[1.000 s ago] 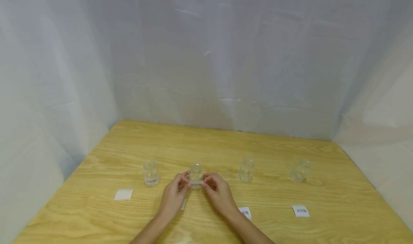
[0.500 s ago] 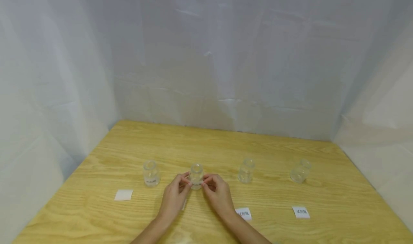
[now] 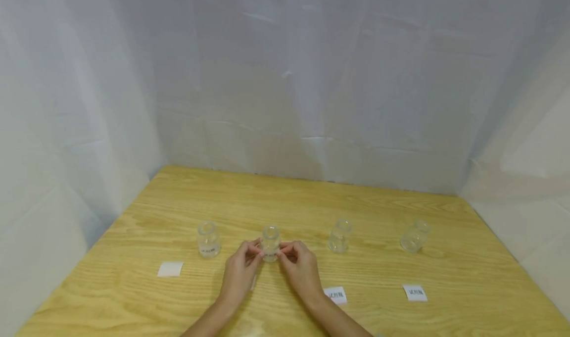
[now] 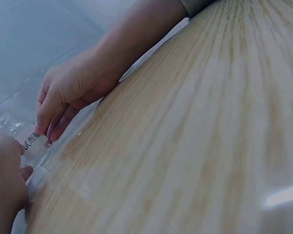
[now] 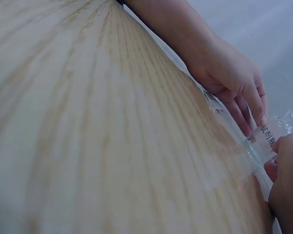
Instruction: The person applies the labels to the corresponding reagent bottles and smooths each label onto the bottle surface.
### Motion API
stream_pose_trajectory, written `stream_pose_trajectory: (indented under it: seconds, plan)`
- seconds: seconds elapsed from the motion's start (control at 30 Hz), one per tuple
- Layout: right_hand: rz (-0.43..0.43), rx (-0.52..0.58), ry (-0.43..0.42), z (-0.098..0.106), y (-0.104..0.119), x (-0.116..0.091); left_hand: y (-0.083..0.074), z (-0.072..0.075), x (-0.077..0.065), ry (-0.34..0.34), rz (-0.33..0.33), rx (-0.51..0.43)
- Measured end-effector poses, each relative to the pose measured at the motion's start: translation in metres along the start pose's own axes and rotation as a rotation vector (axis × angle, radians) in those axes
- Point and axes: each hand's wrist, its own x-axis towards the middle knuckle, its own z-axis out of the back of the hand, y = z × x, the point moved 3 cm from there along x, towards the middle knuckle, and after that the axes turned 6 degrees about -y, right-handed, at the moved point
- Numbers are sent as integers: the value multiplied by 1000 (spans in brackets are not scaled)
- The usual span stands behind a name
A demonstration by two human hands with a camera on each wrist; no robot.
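A small clear glass bottle [image 3: 270,236] stands upright near the middle of the table, between both hands. A white label [image 3: 269,253] with dark printed characters lies across the front of its lower part. My left hand [image 3: 240,270] pinches the label's left end with thumb and forefinger, against the glass. At the right end, my right hand [image 3: 304,270] does the same. The printed label [image 4: 32,141] shows between the fingertips in the left wrist view, and the right wrist view shows the label [image 5: 267,136] too. Some fingers are hidden behind the bottle.
To the left stands a bottle [image 3: 208,240] with a label on it. Two plain bottles, one nearer [image 3: 340,236] and one farther right [image 3: 414,236], stand on the wooden table [image 3: 285,198]. Paper squares lie in front: blank [image 3: 170,269], printed [image 3: 336,295] and printed [image 3: 415,292].
The label has gone from standing out at the front of the bottle to lying closer against the glass. Both hands have barely moved, and the other bottles stay put.
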Motion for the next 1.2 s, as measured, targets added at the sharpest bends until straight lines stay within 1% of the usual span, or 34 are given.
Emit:
stream_pose_trajectory:
  seconds: [0.07,0.13,0.3,0.4,0.53,0.63,0.7,0.77,0.87,0.97,1.03,1.1,1.2]
  plan:
    - [-3,10,-5,0,-2,0,0,0,0,-3,0,-2]
    - [-3,19,-10,1,-3,0,-1,0,0,-5,17,-29]
    - [-28,27,-14,1,-3,0,0,2,-1,1,97,-147]
    - [-34,35,-10,1,-4,0,2,2,-1,10,134,-175]
    - [-42,57,9,2,-4,0,3,0,0,18,169,-161]
    - [-85,78,26,3,-4,0,3,-1,1,28,182,-106]
    - [-120,109,38,3,-3,0,3,-1,3,39,178,-76]
    - [-147,133,58,4,1,1,2,0,4,59,172,-68]
    - [-125,162,108,7,15,2,0,1,6,113,131,-85]
    - [-72,157,147,8,28,4,0,1,8,156,95,-104]
    - [-52,156,158,8,32,4,1,1,9,154,82,-109]
    - [-43,155,161,8,34,4,3,2,11,134,66,-108]
    - [-36,150,162,7,31,3,4,4,12,116,36,-99]
